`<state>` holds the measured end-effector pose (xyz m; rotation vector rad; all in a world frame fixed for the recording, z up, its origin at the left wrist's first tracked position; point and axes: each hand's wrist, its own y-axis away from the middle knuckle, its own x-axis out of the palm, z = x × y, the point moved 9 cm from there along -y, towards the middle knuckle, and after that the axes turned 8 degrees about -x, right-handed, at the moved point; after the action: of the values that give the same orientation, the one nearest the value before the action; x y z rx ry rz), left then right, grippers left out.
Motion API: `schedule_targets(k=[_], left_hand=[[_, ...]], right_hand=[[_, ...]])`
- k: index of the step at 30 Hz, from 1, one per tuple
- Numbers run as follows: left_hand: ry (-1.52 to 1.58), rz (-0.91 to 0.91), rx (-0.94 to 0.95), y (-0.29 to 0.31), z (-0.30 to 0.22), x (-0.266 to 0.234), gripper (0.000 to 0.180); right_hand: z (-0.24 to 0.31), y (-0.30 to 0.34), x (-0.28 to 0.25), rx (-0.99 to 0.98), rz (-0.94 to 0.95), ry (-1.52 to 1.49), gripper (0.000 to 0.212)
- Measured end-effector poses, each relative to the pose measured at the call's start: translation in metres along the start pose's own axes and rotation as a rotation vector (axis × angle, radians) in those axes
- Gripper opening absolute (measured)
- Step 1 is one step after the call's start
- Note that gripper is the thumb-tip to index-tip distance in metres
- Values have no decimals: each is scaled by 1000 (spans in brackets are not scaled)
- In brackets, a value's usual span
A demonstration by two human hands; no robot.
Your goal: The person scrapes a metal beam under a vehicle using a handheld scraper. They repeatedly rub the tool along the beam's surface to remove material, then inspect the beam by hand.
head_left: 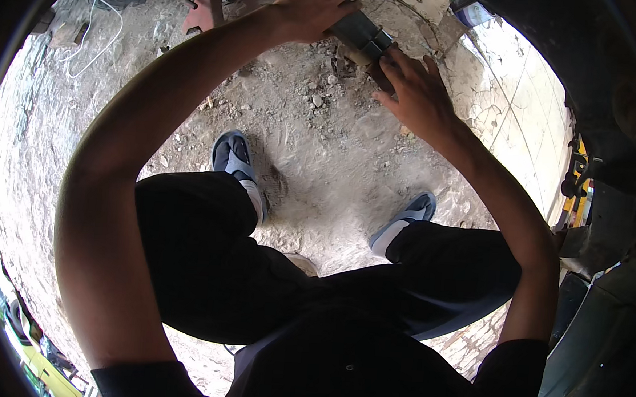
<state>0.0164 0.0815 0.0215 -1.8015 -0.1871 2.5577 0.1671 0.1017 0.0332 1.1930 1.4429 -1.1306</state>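
A dark grey bar-like metal piece [359, 33] slants across the top of the head view, above the dirt floor. A shiny band [378, 44] crosses it near its lower right part. My left hand [313, 10] lies over its upper left part, with the fingers bent across it. At the other end my right hand [417, 94] holds the piece, thumb on the near side and fingers along the far side. Both hands hide parts of it, so its full shape and exact kind cannot be made out.
A red metal stand [207, 2] is left of my left hand. A white cable [95, 28] lies at the far left. Pale tiles [518, 87] border the dirt on the right, near a blue container [473, 13]. My slippered feet [235, 153] are on the ground.
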Motion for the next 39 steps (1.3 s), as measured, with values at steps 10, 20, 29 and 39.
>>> schedule_targets(k=[10,20,29,39], left_hand=[[15,10,-7,1,2,2,76],[16,-149,-44,6,3,5,82],[-34,-106,-59,5,0,2,81],[-20,-43,-71,4,0,4,81]], right_hand=[[-22,5,12,72,38,-105,62],[-11,-4,20,50,97,-82,72],[-14,0,20,48,153,-43,78],[-2,-2,17,26,105,-12,78]])
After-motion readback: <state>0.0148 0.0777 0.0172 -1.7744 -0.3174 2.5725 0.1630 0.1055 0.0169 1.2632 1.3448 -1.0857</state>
